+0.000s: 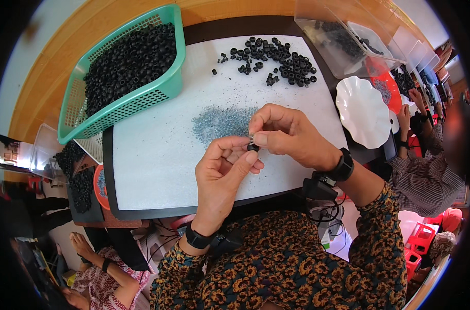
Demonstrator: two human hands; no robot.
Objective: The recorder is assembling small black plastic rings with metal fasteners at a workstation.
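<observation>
My left hand [220, 173] pinches a small round black part [253, 147] between thumb and fingertips. Against it, my right hand [291, 138] holds a tiny clear piece [251, 138] between thumb and forefinger; its exact kind is too small to make out. Both hands meet above the white work sheet [152, 160]. Just beyond them lies a loose heap of tiny clear bluish pieces [214, 124]. Farther back, many black ring-like parts [297, 67] are scattered across the sheet.
A green basket [175, 51] full of black parts stands at the back left. To the right are a white scalloped dish [361, 111] and a clear plastic bin [322, 49]. Co-workers sit on both sides, one with a striped sleeve [415, 181]. Red stools [420, 237] stand lower right.
</observation>
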